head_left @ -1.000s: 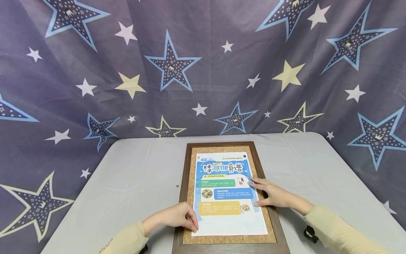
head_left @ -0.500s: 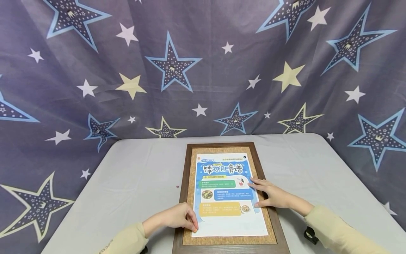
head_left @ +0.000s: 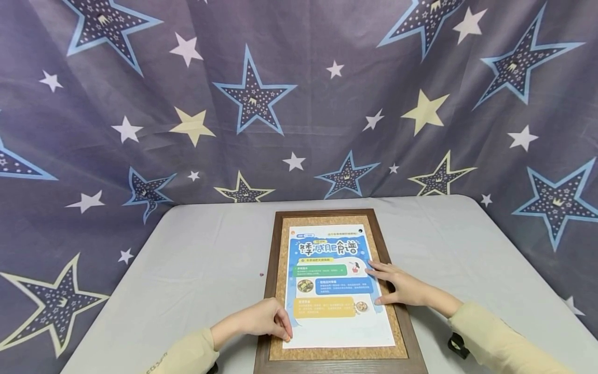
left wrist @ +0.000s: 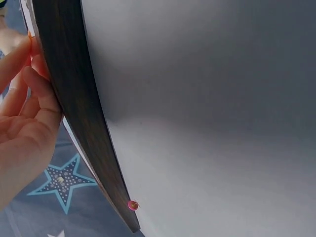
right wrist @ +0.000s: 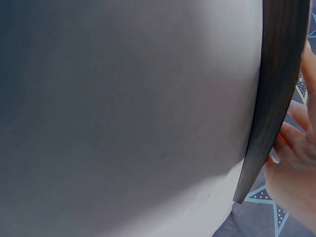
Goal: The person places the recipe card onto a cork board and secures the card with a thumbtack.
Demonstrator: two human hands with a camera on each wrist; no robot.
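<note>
A printed poster (head_left: 334, 332) with colored text blocks lies on a cork board (head_left: 343, 354) in a dark brown wooden frame (head_left: 417, 358). My left hand (head_left: 263, 318) pinches a small orange pushpin (left wrist: 29, 34) at the poster's lower left corner, thumb and fingertips together. How deep the pin sits is hidden by the fingers. On the poster's right edge rests my right hand (head_left: 404, 286), its fingers spread and fairly straight. An orange pin (head_left: 293, 232) marks the top left corner and a black pin (head_left: 360, 231) the top right.
A small red pushpin (left wrist: 133, 205) lies on the pale cloth-covered table (head_left: 219, 249), just left of the frame. Behind the table hangs a grey-purple curtain (head_left: 317, 130) with a star pattern. A black object (head_left: 458, 345) shows beside the right sleeve.
</note>
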